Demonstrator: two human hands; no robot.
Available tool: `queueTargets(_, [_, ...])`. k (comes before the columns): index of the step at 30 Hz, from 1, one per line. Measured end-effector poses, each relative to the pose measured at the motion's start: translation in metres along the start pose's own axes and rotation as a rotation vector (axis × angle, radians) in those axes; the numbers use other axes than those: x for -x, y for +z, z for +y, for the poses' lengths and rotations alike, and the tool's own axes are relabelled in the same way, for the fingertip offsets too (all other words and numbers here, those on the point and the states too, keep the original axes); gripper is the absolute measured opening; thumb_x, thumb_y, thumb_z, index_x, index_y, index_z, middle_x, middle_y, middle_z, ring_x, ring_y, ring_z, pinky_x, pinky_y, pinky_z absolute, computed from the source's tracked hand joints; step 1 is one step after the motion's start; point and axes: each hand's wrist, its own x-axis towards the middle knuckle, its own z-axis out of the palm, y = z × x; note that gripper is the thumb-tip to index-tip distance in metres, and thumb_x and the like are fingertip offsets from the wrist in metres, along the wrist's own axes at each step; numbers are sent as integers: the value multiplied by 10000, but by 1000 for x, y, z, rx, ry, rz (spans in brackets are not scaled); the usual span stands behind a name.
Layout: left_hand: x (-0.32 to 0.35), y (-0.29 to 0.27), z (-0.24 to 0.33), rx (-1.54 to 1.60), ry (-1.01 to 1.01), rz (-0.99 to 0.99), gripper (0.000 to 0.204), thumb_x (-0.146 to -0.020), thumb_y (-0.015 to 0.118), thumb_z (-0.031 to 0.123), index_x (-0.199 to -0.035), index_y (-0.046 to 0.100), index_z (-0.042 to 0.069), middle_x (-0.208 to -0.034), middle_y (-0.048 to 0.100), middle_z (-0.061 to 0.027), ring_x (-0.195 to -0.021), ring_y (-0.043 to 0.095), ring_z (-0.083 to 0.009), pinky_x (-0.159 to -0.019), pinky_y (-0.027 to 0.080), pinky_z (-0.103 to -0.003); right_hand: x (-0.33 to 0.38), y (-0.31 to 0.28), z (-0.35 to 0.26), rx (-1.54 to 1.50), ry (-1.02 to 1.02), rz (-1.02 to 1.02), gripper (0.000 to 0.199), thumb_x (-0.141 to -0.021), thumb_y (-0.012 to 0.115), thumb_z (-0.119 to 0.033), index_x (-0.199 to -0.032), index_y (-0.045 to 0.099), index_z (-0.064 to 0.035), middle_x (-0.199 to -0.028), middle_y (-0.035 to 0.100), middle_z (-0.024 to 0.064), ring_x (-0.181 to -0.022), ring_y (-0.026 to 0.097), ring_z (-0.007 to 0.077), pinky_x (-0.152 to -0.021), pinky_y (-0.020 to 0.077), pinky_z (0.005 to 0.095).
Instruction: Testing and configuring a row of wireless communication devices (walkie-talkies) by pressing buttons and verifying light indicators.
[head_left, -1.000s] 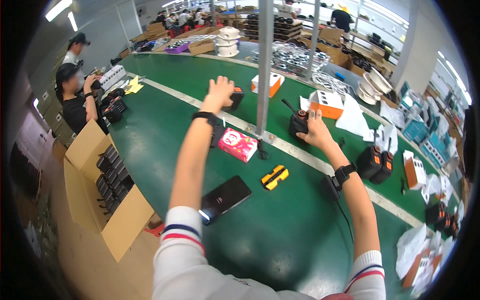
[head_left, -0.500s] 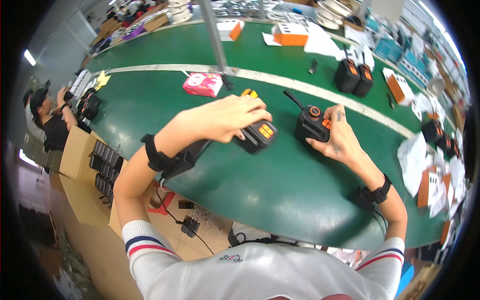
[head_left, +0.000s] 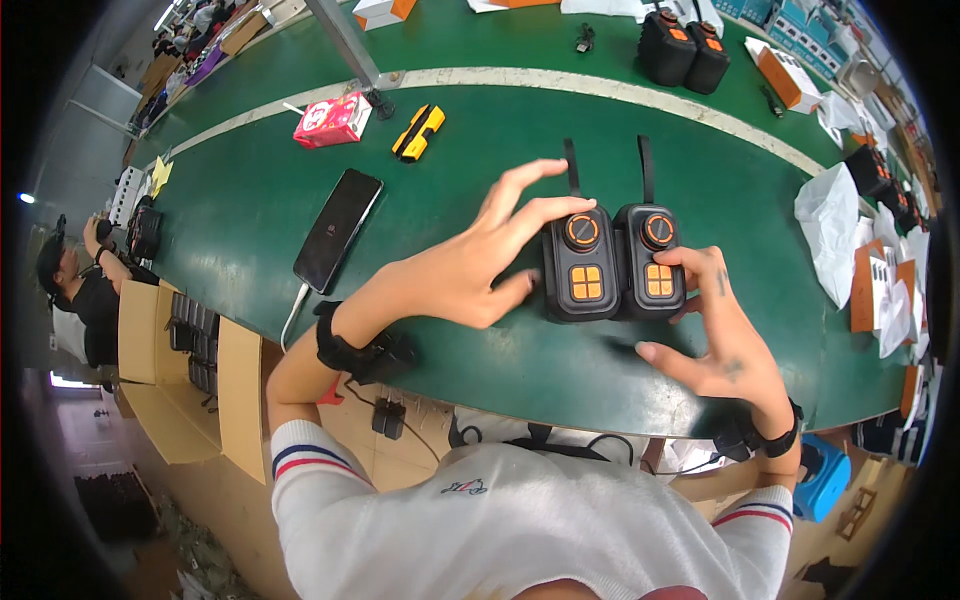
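Left hand (head_left: 470, 265) hovers spread open, fingertips grazing the left black two-way radio with orange buttons (head_left: 580, 265); right hand (head_left: 715, 335), fingers loosely splayed, steadies its twin (head_left: 650, 262); both lie side by side, touching, on the green desk (head_left: 250, 200); lining up the pair seems the step, needing a gentle nudge; radio undersides stay hidden.
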Motion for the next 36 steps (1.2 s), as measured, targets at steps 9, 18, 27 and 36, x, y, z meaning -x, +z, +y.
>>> queueTargets(9, [-14, 43, 2, 929, -239, 49, 822, -712, 600, 129, -1409, 166, 74, -1470, 203, -177, -1347, 291, -264, -1090, 271, -373, -16, 31, 41, -658, 96, 247, 776, -808, 663, -194, -1408, 194, -47, -1297, 389, 154, -1233, 396, 235, -1030, 319, 377])
queueTargets(18, [-5, 53, 2, 808, -191, 156, 754, -742, 601, 169, -1392, 244, 31, -1358, 195, -181, -1353, 179, -301, -1103, 172, -396, -9, 42, 24, -720, 178, 174, 886, -767, 649, -254, -1413, 93, -11, -1326, 329, 170, -1263, 353, 261, -1051, 306, 382])
queueTargets(27, [0, 57, 3, 820, -204, 153, 763, -733, 602, 177, -1387, 242, 20, -1363, 193, -200, -1367, 140, -310, -1102, 158, -406, -7, 45, 24, -793, 217, 176, 919, -734, 636, -233, -1439, 78, -46, -1313, 340, 166, -1244, 379, 266, -1045, 321, 383])
queueTargets(36, [1, 60, 7, 879, -210, 164, 823, -763, 608, 173, -1414, 132, 7, -1384, 189, -147, -1316, 261, -254, -1086, 224, -382, -4, 42, 21, -829, 256, 147, 913, -729, 631, -189, -1441, 80, -41, -1314, 341, 155, -1243, 371, 256, -1047, 311, 382])
